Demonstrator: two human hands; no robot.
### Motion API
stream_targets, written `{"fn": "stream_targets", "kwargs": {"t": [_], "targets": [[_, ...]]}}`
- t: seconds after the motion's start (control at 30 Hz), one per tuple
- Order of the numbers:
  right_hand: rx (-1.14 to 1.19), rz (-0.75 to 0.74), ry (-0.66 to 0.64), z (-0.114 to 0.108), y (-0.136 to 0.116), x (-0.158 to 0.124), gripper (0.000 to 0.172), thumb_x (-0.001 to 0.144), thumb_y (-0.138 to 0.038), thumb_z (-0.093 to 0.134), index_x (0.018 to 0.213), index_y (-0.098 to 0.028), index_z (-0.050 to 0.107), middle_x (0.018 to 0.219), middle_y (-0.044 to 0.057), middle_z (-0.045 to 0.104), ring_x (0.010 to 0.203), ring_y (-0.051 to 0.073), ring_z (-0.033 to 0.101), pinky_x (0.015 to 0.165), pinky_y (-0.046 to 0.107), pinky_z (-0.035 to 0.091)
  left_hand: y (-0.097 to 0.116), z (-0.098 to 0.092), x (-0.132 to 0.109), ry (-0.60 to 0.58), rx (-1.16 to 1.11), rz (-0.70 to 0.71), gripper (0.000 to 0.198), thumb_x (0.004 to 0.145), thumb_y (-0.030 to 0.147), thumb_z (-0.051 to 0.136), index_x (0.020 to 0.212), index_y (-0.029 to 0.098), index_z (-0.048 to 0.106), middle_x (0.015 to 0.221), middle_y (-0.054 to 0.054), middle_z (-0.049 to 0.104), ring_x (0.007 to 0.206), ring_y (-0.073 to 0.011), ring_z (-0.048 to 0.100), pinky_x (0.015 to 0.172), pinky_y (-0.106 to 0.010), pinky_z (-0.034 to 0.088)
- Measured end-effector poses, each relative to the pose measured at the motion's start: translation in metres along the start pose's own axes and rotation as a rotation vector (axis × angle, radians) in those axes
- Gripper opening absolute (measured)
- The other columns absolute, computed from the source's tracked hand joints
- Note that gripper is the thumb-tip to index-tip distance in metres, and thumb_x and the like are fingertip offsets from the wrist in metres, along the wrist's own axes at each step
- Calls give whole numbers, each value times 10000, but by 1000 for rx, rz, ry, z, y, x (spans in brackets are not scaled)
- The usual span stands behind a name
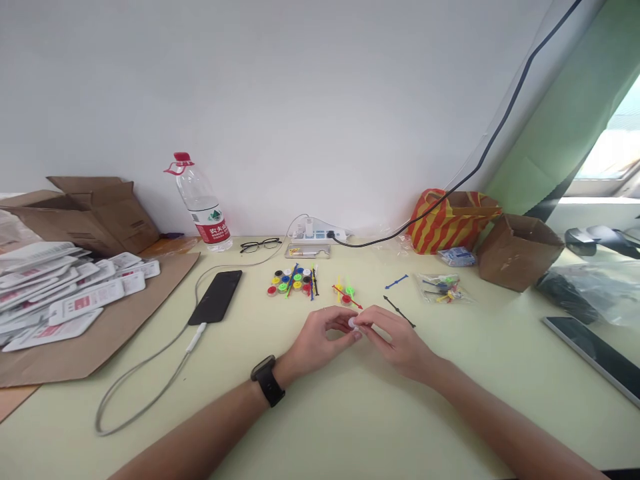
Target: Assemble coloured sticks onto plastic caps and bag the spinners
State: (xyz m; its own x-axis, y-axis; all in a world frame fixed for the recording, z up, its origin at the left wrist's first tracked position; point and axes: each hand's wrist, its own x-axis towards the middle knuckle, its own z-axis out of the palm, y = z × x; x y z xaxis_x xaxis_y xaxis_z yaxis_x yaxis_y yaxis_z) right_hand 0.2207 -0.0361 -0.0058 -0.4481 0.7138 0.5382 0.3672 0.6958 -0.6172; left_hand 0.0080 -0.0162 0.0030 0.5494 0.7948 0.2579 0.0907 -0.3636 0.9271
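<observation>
In the hands [314, 341], a disc [352, 323] faces the camera.

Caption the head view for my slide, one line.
Left hand and right hand holding a small whitish piece, with colourful discs and arrow-shaped pieces on the table beyond.

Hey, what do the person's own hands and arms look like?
The left hand wears what looks like a thin ring, with a black, squarish watch on its wrist. The right hand shows nothing worn. No sleeves are visible.
</observation>
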Motion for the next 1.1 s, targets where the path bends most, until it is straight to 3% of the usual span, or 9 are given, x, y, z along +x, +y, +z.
{"fn": "stream_targets", "kwargs": {"t": [0.43,0.77,1.1], "targets": [[-67,7,14,-6,-2,0,227,1040,-185,446,1136,-264,636,1012,77,692,933,224,670,820,386,573,-4,-8,-1,99,302,128,189,930,361,682,1028,203,719,911,-56,728,802,-179,665,749,-299,565],[-117,20,-46,-11,0,1,211,1044,-213,453,1086,-252,656,963,74,705,880,222,667,785,386,560,-7,-17,-2,61,432,203,161,954,345,644,1040,214,685,888,-51,703,826,-192,660,766,-312,525],[-85,71,-65,-13,0,1,197,1042,-224,465,1064,-245,660,931,59,702,824,204,650,746,359,533,-11,-20,-1,5,403,180,128,978,332,609,1009,210,634,918,-49,686,853,-193,655,776,-311,512]]}}
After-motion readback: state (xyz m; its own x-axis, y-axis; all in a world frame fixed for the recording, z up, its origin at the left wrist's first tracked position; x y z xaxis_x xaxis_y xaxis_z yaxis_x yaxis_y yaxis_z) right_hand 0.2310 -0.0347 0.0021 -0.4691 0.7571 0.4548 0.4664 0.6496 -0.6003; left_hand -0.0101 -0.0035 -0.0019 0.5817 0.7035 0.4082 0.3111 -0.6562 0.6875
